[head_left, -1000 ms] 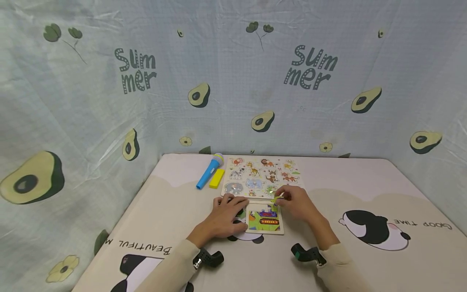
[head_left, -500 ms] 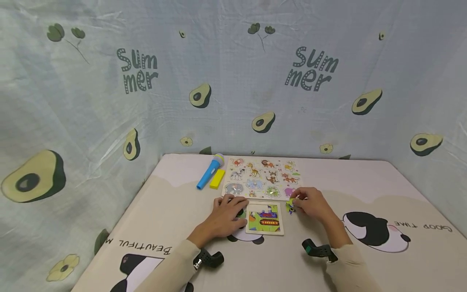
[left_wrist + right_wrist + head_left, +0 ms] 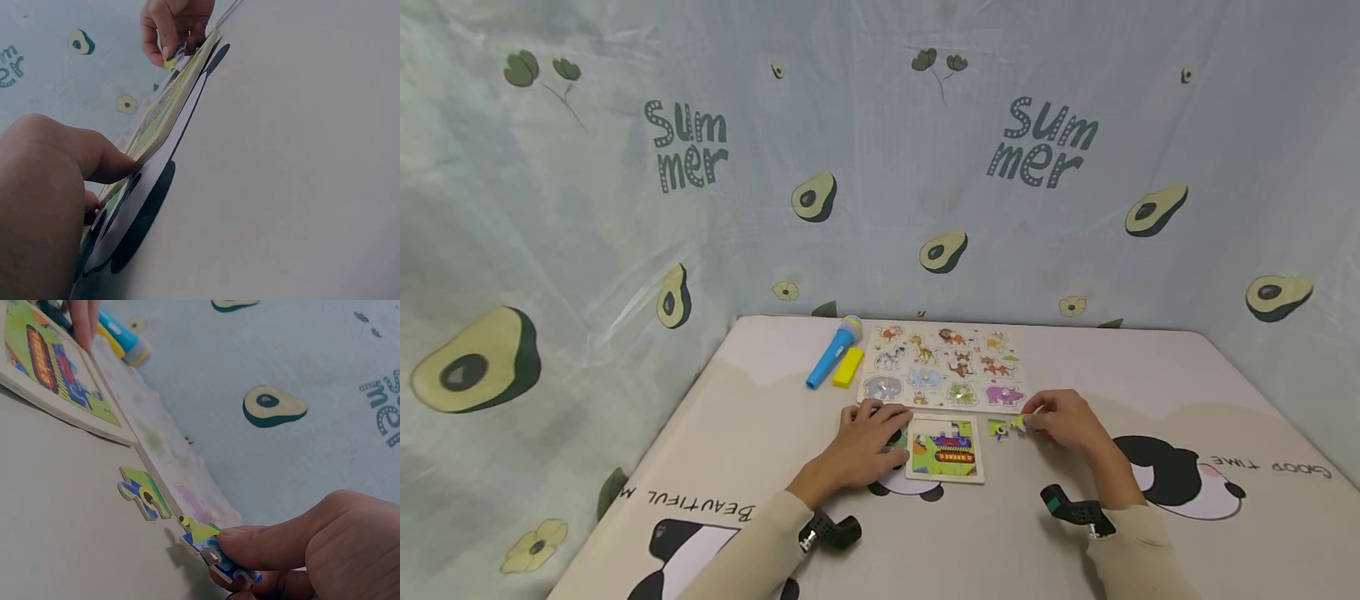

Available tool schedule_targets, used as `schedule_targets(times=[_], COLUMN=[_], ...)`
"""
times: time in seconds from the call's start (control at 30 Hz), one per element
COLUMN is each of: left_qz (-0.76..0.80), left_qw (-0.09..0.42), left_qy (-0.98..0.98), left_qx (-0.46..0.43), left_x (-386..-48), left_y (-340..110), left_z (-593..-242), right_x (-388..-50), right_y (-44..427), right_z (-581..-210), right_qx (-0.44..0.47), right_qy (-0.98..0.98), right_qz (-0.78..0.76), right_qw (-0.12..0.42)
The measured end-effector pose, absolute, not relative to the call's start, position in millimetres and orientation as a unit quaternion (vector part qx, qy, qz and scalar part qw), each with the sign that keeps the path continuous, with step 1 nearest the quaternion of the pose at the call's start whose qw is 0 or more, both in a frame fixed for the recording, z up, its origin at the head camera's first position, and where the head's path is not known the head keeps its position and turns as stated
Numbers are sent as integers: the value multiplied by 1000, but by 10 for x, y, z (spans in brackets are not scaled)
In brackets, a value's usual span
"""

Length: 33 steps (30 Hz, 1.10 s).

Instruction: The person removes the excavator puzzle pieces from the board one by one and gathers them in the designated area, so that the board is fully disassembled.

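My left hand (image 3: 863,444) rests at the left side of a small wooden jigsaw tray (image 3: 910,477) with a tracked-vehicle picture. In the left wrist view its thumb (image 3: 119,167) touches the tray's edge. The tray's upper left part shows bare wood. Right of the tray, my right hand (image 3: 1063,421) pinches a green and blue jigsaw piece (image 3: 201,534) between thumb and fingers, just off the table. Another jigsaw piece (image 3: 145,492), green and blue with a yellow-ringed dark spot, lies flat on the table between tray and right hand.
Behind the tray lies a larger animal peg puzzle board (image 3: 940,367). A blue toy microphone (image 3: 831,357) and a yellow block (image 3: 847,367) are left of that board. The table (image 3: 955,542) has a printed cloth, and a curtain (image 3: 880,150) hangs behind it.
My right hand has moved right from the tray's upper right corner. One jigsaw piece now lies on the table there, and the hand still holds another. The left hand stays in place.
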<state>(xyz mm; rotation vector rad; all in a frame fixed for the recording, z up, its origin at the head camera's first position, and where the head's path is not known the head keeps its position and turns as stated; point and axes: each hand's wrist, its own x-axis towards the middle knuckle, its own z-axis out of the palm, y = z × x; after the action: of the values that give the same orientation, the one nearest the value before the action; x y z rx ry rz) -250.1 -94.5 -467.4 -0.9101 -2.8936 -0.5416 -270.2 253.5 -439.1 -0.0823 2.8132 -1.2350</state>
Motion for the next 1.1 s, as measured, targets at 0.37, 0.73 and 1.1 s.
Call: schedule_targets(times=[0.37,0.73,1.1], left_qz=[-177,-178,-174], left_qw=[26,29,26], left_qy=[-937,-938,-940], left_qx=[-300,-295,-293], left_x=[-2491,-2493,-2507], left_y=[-934,-943,-937], left_z=[-4690,-4678,-4632], right_x=[-2691,-2692,-2700], right_y=[2547,2506,2477], right_z=[-4498,-4507,-4503], right_qx=[-32,-38,-41], right_qy=[930,938,935], right_qz=[-366,-345,-350], right_qw=[14,-7,-18])
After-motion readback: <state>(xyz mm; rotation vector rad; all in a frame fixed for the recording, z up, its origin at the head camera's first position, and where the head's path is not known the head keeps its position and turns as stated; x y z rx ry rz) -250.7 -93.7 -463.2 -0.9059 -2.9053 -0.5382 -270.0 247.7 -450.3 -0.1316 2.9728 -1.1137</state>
